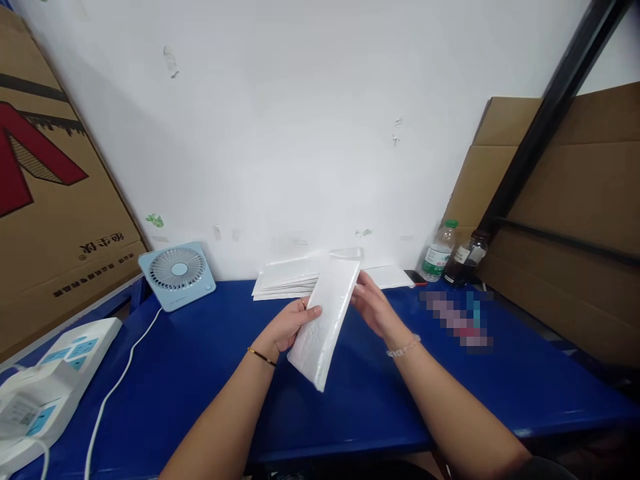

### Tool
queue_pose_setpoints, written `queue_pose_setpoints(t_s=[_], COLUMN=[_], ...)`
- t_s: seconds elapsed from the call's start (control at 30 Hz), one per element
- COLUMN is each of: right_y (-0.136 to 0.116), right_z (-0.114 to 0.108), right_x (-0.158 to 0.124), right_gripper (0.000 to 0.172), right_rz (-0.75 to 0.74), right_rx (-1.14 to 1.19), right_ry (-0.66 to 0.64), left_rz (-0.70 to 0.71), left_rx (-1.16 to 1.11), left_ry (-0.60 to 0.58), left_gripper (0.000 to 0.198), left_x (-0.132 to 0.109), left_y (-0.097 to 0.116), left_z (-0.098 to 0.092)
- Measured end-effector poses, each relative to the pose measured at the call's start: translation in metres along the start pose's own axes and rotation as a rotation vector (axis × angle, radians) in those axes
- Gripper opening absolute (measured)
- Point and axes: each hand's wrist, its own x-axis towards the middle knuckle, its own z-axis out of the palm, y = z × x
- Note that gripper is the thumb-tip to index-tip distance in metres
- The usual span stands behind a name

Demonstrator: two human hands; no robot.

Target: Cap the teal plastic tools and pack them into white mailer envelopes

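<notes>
A white padded mailer (327,317) is held tilted above the blue table, its lower end toward me. My left hand (293,323) grips its left edge, thumb on the near face and fingers behind. At the mailer's upper right edge is my right hand (375,303), fingers bent and partly hidden behind it; whether they press on the mailer I cannot make out. Behind the mailer, a pile of flat white mailers (283,280) lies against the wall, with more white sheets (393,277) to the right.
A blue fan (179,273) stands at the back left, its white cable crossing the blue table (200,373). A white power strip (65,373) lies at left. Back right are a green-capped bottle (440,253), a dark bottle (465,260) and a phone (416,277). Cardboard (60,200) flanks both sides.
</notes>
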Motion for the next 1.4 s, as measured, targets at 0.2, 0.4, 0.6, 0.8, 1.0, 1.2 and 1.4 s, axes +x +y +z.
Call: queue_pose_setpoints(t_s=[0.2,0.4,0.6,0.8,1.0,1.2,1.4], right_y=[-0.022,0.004,0.04,0.049,0.057,0.057,0.039], right_z=[-0.045,-0.12,-0.192,-0.165,-0.069,-0.004,-0.023], right_x=[-0.014,0.012,0.047,0.064,0.104,0.112,0.04], right_gripper=[0.036,0.035,0.032,0.025,0.026,0.017,0.037], right_rz=[-0.117,0.021,0.297,0.222,0.182,0.232,0.412], right_rx=[-0.441,-0.284,-0.687,-0.96,-0.822,-0.59,0.168], right_ry=[-0.073,0.365,0.719,0.722,0.284,0.183,-0.055], left_rz=[-0.274,-0.385,-0.314,-0.27,-0.193,-0.12,0.103], left_rx=[-0.235,-0.499,-0.515,-0.526,-0.585,-0.623,-0.712], left_ry=[-0.31,-0.267,0.022,0.242,0.351,0.363,0.31], left_gripper=[0.048,0.055,0.057,0.044,0.034,0.036,0.037], left_x=[0.0,0.015,0.03,0.036,0.038,0.036,0.033], left_y=[-0.012,-0.027,-0.037,-0.037,-0.036,-0.033,-0.031], left_z=[0.012,0.018,0.004,-0.005,-0.012,-0.017,-0.007])
